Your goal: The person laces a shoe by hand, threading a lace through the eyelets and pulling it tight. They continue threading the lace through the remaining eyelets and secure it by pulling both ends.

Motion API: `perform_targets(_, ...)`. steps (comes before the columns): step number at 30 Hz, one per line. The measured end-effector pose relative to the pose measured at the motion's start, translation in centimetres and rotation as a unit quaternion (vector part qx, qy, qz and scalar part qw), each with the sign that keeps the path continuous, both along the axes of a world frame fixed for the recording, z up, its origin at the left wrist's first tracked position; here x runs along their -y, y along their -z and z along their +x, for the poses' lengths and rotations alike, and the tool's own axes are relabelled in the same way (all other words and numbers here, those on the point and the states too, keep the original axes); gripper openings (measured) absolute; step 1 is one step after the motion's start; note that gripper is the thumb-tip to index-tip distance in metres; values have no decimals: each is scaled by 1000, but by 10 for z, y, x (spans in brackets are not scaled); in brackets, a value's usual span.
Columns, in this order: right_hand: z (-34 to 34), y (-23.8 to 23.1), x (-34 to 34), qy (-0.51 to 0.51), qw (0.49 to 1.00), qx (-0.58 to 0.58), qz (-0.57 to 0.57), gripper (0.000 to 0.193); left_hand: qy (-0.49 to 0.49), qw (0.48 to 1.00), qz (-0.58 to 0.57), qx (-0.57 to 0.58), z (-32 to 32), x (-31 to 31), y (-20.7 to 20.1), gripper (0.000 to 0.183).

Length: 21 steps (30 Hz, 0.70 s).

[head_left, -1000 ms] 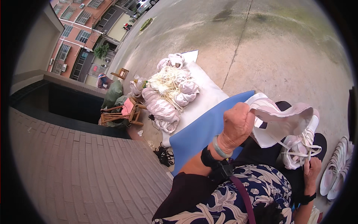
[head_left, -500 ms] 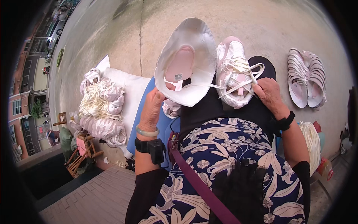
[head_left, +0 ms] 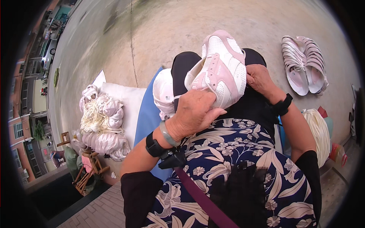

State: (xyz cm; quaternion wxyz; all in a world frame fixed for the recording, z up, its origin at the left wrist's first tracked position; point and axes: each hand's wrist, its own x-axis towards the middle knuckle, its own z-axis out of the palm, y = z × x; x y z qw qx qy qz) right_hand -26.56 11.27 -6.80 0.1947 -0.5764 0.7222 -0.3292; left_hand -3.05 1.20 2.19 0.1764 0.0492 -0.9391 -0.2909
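Note:
A pink and white shoe upper [head_left: 220,72] lies tilted on its side across my lap, its row of eyelets showing on the pink panel. My left hand [head_left: 195,110] is closed on its near end, thumb pointing right. At the upper's right edge, my right hand [head_left: 264,80] is closed with its fingertips against it; the tips are partly hidden. A second, mostly white upper [head_left: 163,91] rests beside my left thigh, over a blue surface [head_left: 142,110].
Bundled uppers with cream laces [head_left: 100,114] lie on a white sheet [head_left: 129,98] at left. More nested uppers [head_left: 304,64] sit on the concrete at right. A hank of cream laces [head_left: 317,136] is by my right forearm. A wooden stool [head_left: 89,171] stands lower left.
The white upper has left my left hand and now lies by my left thigh. My left hand has moved right onto the lap upper, which has turned onto its side. My right hand has shifted slightly left.

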Motion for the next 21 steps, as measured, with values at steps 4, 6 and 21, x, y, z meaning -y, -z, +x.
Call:
perform_targets(4, -8, 3, -15, -33, 998, 47, -40, 32, 50, 997, -30, 60, -38, -15, 8, 26)
perform_targets(6, -13, -5, -23, -19, 999, 32, -24, 28, 75, 990, -55, 104, -49, -17, 11, 28)
perform_targets(21, 36, -42, -26, 66, 991, -90, -79, 22, 30, 988, -89, -119, -43, 11, 12, 27)
